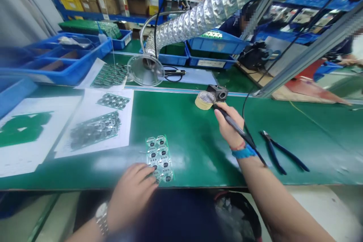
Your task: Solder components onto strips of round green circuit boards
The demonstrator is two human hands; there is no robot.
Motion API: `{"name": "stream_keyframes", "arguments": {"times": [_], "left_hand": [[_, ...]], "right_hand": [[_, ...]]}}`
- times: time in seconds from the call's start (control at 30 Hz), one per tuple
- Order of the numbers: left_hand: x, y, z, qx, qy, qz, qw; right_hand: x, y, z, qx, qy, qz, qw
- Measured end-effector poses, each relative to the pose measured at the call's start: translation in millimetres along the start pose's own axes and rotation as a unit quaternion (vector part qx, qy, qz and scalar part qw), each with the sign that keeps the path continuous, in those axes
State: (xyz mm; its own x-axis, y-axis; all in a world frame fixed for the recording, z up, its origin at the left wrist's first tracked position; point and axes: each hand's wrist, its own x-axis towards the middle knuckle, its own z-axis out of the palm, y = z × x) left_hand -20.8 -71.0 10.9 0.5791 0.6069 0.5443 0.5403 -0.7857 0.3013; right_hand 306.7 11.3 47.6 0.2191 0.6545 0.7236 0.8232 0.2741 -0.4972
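Observation:
In my right hand (231, 124) is a soldering iron (234, 124) with a black handle and cord. Its front end reaches into a small round yellowish tin (204, 101) that has grey material inside. A dark metal holder (217, 92) stands directly behind the tin. My left hand (136, 185) lies with fingers stretched over the lower left edge of a circuit board panel (159, 157). That panel carries round boards in two columns, each with a dark part. Whether the left fingertips press on it or just hover, I cannot tell.
Blue-handled cutters (279, 151) lie to the right. On paper sheets (93, 151) at the left are more board panels (98, 128). A fume duct (195, 19) with a clear hood (146, 70) hangs over the back. Blue bins (82, 56) line the rear left.

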Motion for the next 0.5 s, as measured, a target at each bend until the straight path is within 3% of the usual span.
{"name": "stream_keyframes", "arguments": {"times": [0.03,0.1,0.2,0.3,0.5], "left_hand": [[-3,-5,-5.1,-0.004,-0.003,-0.013,1.000],[-9,-14,-14.2,-0.008,-0.008,-0.058,0.998],[-13,-27,-23.0,0.024,-0.019,-0.152,0.988],[-3,-34,-25.2,0.071,-0.068,-0.219,0.971],[26,-28,-20.4,0.065,-0.150,-0.283,0.945]], "right_hand": [[6,9,8,-0.033,-0.001,-0.015,0.999],[9,25,20,-0.088,-0.060,-0.029,0.994],[2,34,29,-0.077,-0.077,-0.018,0.994],[-7,29,26,-0.054,-0.062,-0.012,0.997],[-9,19,11,-0.049,-0.059,-0.078,0.994]]}}
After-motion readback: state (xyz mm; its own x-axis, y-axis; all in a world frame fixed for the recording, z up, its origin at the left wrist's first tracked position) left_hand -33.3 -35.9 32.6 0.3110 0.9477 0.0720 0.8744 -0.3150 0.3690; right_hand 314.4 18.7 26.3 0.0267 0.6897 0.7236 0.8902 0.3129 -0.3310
